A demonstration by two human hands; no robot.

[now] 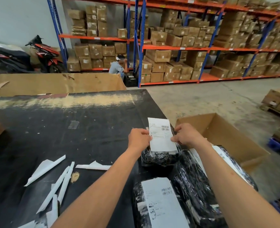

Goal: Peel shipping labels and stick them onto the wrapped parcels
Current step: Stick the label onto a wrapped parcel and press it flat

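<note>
A white shipping label [162, 135] with barcodes is held up over the right part of the black table [57, 129]. My left hand [140, 139] pinches its left edge, and my right hand [186, 134] pinches its right edge. Directly below the label lies a black wrapped parcel [159, 157] with a white strip along its top. A nearer wrapped parcel [162, 204] carries a stuck label. More black wrapped parcels [195, 186] lie to its right, partly under my right forearm.
Several curled white backing strips [53, 183] litter the table's near left. An open cardboard box [221, 134] stands to the right of the table. Another person [117, 67] crouches by shelving full of cartons. Motorbikes [44, 55] are parked at the far left.
</note>
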